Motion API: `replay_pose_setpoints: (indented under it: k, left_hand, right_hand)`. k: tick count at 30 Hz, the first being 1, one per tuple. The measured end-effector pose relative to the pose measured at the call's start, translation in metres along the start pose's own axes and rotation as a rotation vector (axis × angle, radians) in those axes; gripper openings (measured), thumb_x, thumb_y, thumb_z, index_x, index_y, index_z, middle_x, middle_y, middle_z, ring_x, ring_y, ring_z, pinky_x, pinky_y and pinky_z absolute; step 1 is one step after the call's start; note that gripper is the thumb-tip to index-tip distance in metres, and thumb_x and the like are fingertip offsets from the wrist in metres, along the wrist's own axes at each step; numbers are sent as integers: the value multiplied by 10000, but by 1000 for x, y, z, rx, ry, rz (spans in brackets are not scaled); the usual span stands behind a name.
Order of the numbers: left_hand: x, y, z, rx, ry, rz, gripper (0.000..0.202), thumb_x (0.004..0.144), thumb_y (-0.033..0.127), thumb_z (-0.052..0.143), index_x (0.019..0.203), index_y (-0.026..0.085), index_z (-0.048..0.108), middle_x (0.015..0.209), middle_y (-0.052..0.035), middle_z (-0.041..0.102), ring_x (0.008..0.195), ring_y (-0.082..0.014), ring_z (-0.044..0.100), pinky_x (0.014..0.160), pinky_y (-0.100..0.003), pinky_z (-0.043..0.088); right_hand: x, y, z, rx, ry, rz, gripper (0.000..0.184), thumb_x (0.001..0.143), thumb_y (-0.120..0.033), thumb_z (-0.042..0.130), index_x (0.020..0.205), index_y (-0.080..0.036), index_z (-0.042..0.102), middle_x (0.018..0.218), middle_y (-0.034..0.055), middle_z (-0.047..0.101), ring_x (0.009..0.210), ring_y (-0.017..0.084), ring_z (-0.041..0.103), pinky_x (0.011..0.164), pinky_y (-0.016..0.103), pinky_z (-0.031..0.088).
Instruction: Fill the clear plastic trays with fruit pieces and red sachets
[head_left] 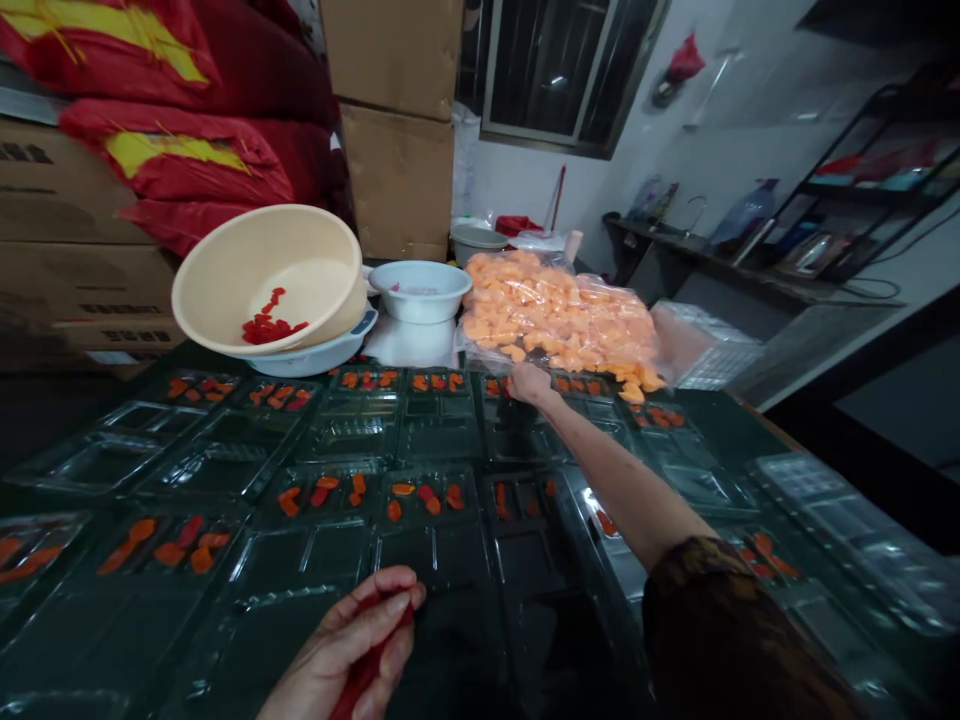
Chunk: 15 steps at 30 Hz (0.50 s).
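My left hand [360,640] is low in the middle of the view, its fingers curled around several red pieces [361,676] that show in the palm. My right hand [531,384] is stretched far forward over a clear plastic tray [517,430] in the back row. Its fingers are bent down at the small compartments, and what they pinch is hidden. Rows of clear compartment trays [427,545] cover the table. Many hold orange slices [403,490] and some red slices [426,493] in their upper compartments.
A large cream basin [315,250] with red pieces tilts on a pale basin [315,355] at back left. A light blue basin [420,290] and a plastic bag of orange pieces [555,310] stand behind the trays. Stacked trays [862,530] line the right edge.
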<state>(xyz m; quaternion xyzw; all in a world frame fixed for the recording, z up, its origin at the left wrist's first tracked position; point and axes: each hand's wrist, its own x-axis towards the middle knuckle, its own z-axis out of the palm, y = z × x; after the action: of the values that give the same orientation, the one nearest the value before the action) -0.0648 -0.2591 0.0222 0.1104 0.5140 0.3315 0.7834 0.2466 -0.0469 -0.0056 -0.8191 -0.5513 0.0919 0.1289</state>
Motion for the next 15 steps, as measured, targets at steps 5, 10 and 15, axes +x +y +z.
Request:
replay_pose_setpoints:
  k: [5, 10, 15]
  left_hand:
    - [5, 5, 6, -34, -80, 49, 256, 610, 187, 765, 770, 127, 574, 609, 15, 570, 317, 2, 321, 264, -117, 204]
    - [7, 8, 25, -153, -160, 69, 285, 648, 276, 747, 693, 152, 494, 597, 24, 538, 351, -16, 365, 281, -129, 187]
    - [7, -6, 43, -209, -96, 79, 287, 631, 274, 758, 697, 160, 503, 551, 45, 512, 362, -34, 412, 298, -141, 225]
  right_hand:
    - [-24, 0, -25, 195, 66, -31, 97, 721, -160, 500, 786, -151, 573, 743, 48, 615, 758, 170, 596, 628, 243, 468]
    - [-131, -34, -42, 945, -214, -262, 129, 710, -160, 430, 824, -197, 477, 581, -51, 478, 452, 82, 440, 387, 175, 333]
    - [-242, -60, -49, 1012, -642, -384, 116, 747, -268, 535, 691, -177, 491, 552, -37, 496, 471, 72, 418, 432, 190, 317]
